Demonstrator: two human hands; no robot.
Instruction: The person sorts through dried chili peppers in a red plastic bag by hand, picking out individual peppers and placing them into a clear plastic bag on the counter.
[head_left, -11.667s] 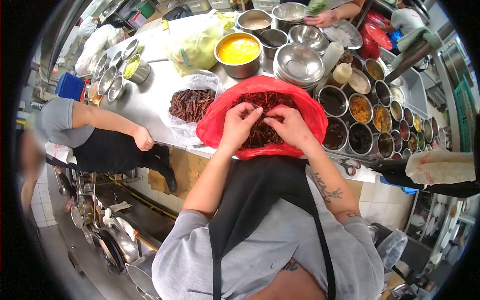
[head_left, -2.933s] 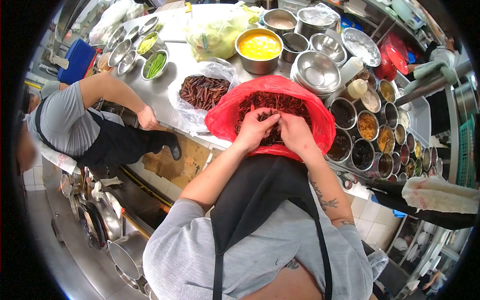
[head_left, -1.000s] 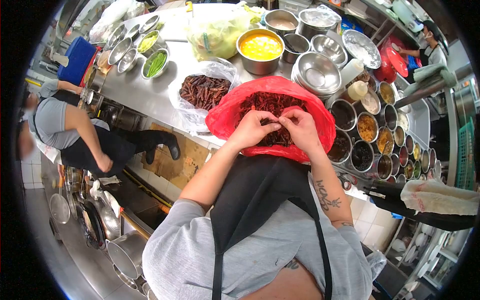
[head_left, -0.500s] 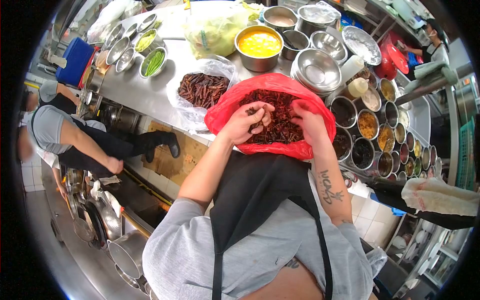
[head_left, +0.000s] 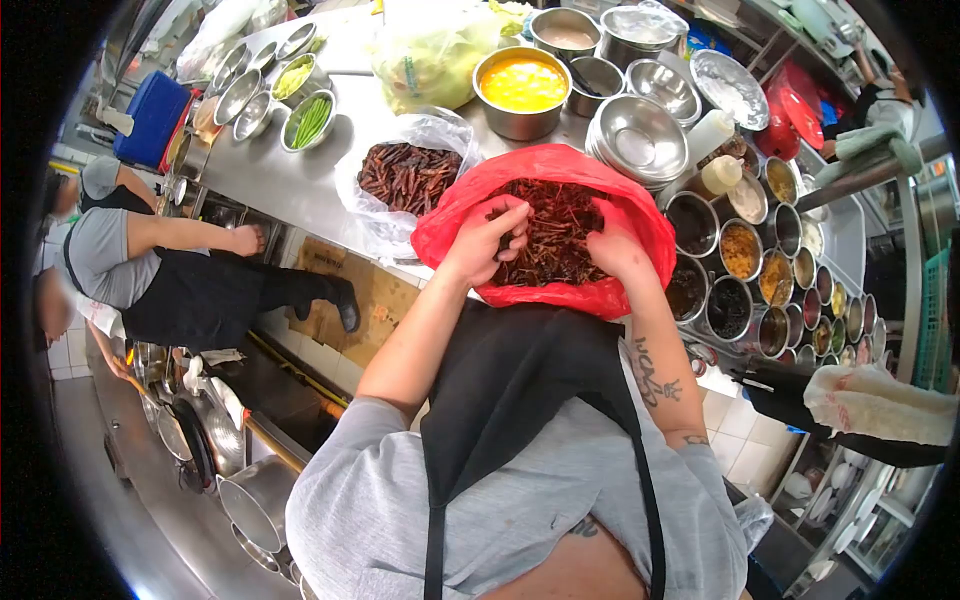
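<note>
Dried dark-red chillies (head_left: pixel 555 235), a loose tangled heap with no shared long axis, lie inside a red thin plastic bag (head_left: pixel 640 215) that stands open at the near edge of the steel counter (head_left: pixel 280 180), directly in front of the person. Left hand (head_left: pixel 487 238): curled at the bag's left side, fingers bent and closed around a few chillies lifted from the heap, knuckles uppermost. Right hand (head_left: pixel 618 250): at the bag's right side, fingers pushed down into the chillies; whether they pinch one cannot be told. Both hands are in the bag, well apart from each other, the heap lying between and beneath them; the bulk of it sits just inward of each palm, equally near to either. Clear plastic bag of similar dried chillies (head_left: pixel 408 175): on the counter just to the left of the red bag. Round steel pot of yellow liquid (head_left: pixel 520 88): beyond both bags. Row of small steel seasoning tubs (head_left: pixel 742 255): to the right. Another person in a grey shirt (head_left: pixel 110 255) bends at far left, one hand on the counter's edge.
</note>
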